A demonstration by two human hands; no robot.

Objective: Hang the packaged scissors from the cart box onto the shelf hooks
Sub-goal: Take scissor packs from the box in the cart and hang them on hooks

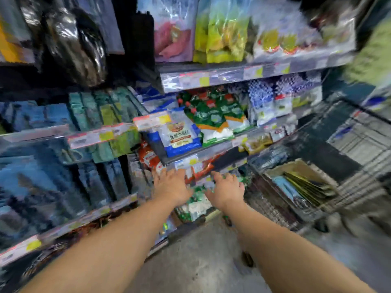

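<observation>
Setting: shop aisle, grey concrete floor (pixel 203 256); whole view smeared by motion blur.
Shelving: tiered shelves (pixel 224 76) fill left and centre, price tags along the edges, bagged goods stacked on each tier.
Cart: wire cart (pixel 357 144) at right, beside the shelving.
Cart box: open cardboard box (pixel 296 168) sits inside the cart; flat packaged scissors (pixel 304 187) lie stacked in it, yellow-green and blue cards, detail unreadable.
Blue-white bag: packet (pixel 179 134) with printed label on the middle tier, next to green packets (pixel 213 117).
Left hand (pixel 171 187): reached forward at the lower shelf edge, fingers spread and fairly straight, holding nothing.
Right hand (pixel 227 191): alongside it, near the cart's corner, fingers loosely extended, holding nothing; contact with the shelf cannot be judged.
</observation>
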